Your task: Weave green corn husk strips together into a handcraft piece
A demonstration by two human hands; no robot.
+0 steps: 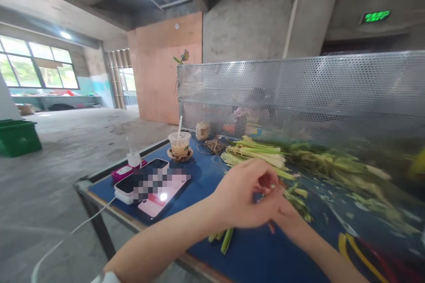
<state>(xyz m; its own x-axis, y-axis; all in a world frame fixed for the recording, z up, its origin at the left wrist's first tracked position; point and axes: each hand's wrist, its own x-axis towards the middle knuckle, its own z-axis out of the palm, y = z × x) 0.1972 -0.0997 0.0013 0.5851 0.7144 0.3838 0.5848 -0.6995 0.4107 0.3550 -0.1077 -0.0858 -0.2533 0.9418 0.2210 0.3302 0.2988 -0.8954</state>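
Observation:
My two hands meet over the blue table (206, 177). My left hand (244, 196) is in front, its fingers curled into a pinch; what they pinch is too small to make out. My right hand (288, 213) lies mostly hidden behind it and seems closed around a small bunch of green stalks (226, 239). The cut ends of that bunch stick out below my left wrist, and its leafy end (299, 199) shows to the right of my hands. A larger pile of trimmed stalks (255, 152) lies just beyond my hands.
A phone (156, 185) with a lit screen lies on a white power bank at the table's left corner. Behind it stand a pink box (124, 171), a plastic cup with a straw (179, 143), loose twine (214, 145) and a small jar (202, 130). A perforated metal screen (315, 93) backs the table, with a person behind it. A green crate (18, 137) sits on the floor.

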